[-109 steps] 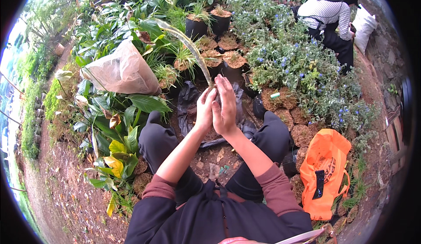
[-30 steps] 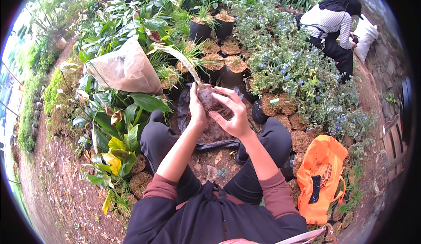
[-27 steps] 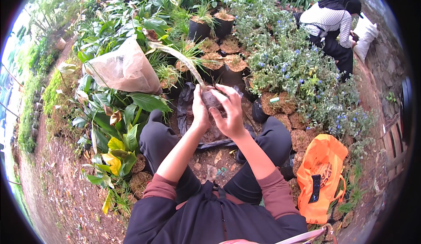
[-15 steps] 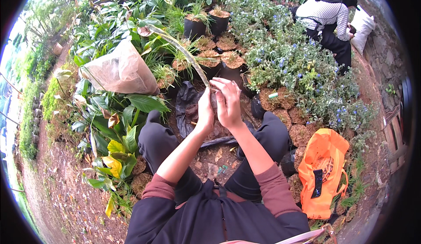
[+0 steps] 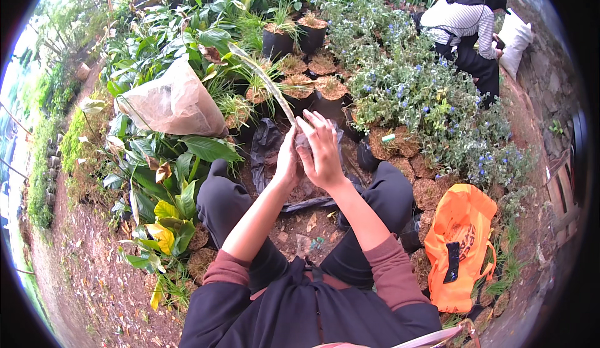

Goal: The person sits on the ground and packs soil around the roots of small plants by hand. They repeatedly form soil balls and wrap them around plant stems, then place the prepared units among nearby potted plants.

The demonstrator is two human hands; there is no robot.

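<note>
My left hand and my right hand are cupped together above my parted knees. Between the palms sits a brown clump of soil, mostly hidden by the fingers. From it rises a long, narrow, mottled green leaf, leaning to the far left. The left hand presses the clump's left side with fingers together. My right hand covers the other side, its fingers slightly spread. Below them, a crumpled black plastic bag lies on the ground with loose soil around it.
Broad-leaved plants and a pale cloth-like sack stand at left. Potted grasses fill the far middle. Blue-flowered bushes and an orange bag lie at right. A person bends over a white sack.
The leaf has swung, its tip now farther right and a little lower. My right hand has rolled over the clump, and its fingers have spread apart. The left hand has shifted slightly left.
</note>
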